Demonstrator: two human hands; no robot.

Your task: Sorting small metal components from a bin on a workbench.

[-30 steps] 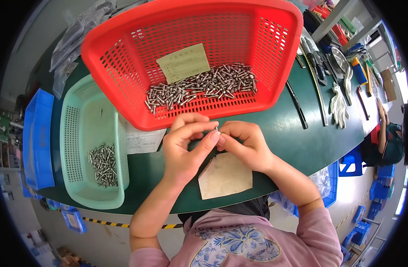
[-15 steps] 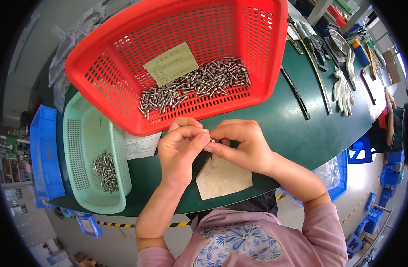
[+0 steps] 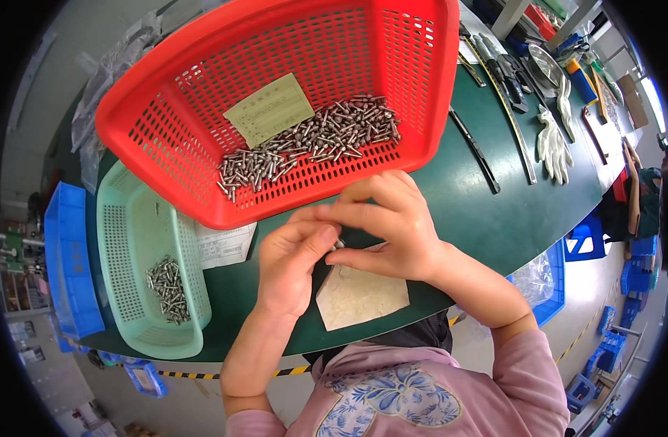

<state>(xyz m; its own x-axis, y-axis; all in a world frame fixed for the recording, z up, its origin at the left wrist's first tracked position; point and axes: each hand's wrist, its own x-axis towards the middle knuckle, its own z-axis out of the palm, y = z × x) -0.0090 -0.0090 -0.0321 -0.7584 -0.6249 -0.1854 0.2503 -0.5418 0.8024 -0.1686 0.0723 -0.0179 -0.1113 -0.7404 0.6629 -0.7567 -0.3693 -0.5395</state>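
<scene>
Above the green table, my left hand (image 3: 290, 262) pinches a small shiny metal part (image 3: 338, 245) between its thumb and curled fingers. My right hand (image 3: 396, 229) meets it from the other side, thumb against the part and index finger bent over the left fingertips. Most of the part is hidden by the fingers, so its exact kind does not show. Beyond my hands, a large red basket (image 3: 421, 138) holds a heap of headed metal pins (image 3: 319, 138) and a yellow-green paper slip (image 3: 270, 109). Below my hands lies a beige pad (image 3: 359, 297).
A pale green basket (image 3: 115, 291) with a smaller pile of metal pins (image 3: 168, 290) stands left, beside a blue bin (image 3: 72, 255). A printed sheet (image 3: 228, 244) lies partly under the red basket. A black bar (image 3: 474, 149), steel ruler (image 3: 520, 142) and white gloves (image 3: 554, 149) lie right.
My right hand has turned and risen, its index finger now arched over the left fingertips. The metal part has shifted slightly down and left. The whole view has moved a little.
</scene>
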